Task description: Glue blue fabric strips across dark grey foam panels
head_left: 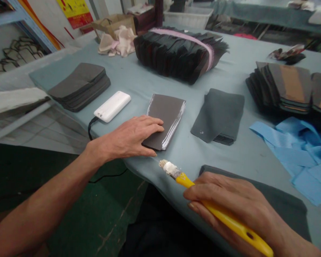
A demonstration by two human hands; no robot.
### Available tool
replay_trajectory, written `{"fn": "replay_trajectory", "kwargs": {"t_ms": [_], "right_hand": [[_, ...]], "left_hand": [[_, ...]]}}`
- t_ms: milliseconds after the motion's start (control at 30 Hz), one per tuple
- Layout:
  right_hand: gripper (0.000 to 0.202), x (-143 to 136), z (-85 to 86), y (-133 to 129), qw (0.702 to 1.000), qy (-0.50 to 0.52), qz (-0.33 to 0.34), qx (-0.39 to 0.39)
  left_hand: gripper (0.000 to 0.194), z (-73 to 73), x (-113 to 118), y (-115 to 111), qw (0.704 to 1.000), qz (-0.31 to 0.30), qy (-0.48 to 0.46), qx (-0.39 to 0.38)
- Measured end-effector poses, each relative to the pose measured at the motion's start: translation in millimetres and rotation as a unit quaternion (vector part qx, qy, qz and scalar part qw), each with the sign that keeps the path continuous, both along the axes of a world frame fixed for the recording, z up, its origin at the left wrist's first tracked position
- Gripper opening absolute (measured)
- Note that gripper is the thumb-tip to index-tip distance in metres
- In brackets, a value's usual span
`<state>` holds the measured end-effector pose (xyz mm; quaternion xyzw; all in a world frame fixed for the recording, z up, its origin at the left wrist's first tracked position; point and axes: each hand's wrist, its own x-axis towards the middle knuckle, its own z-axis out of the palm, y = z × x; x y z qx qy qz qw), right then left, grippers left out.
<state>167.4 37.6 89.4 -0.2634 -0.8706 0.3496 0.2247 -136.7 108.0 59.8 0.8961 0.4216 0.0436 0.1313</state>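
My left hand lies with fingers stretched out over the near left part of a dark grey stack of sheets. White paste streaks run along that stack's right side and its upper left edge. Wrapped in my right hand is a yellow-handled paintbrush, its bristles coated with white paste and pointing up and left, a little short of the stack. Below my right hand sits a larger dark sheet. To the right of the pasted stack lies a pile of dark green-grey pieces.
A white power bank with a black cable lies left of the stack. Beyond it is another dark pile. A strapped black bundle stands at the back. Blue strips and banded dark bundles occupy the right side.
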Motion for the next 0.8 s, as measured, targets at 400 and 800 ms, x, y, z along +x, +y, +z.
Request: {"fn": "replay_trajectory", "kwargs": {"t_ms": [400, 800], "right_hand": [[0.016, 39, -17.0, -24, 0.983, 0.038, -0.180, 0.011], [0.013, 65, -31.9, -39, 0.970, 0.033, -0.240, 0.023]], "left_hand": [[0.061, 0.7, -8, 10, 0.998, -0.003, -0.043, -0.051], [0.063, 5.7, -9, 12, 0.995, 0.021, -0.048, -0.081]]}}
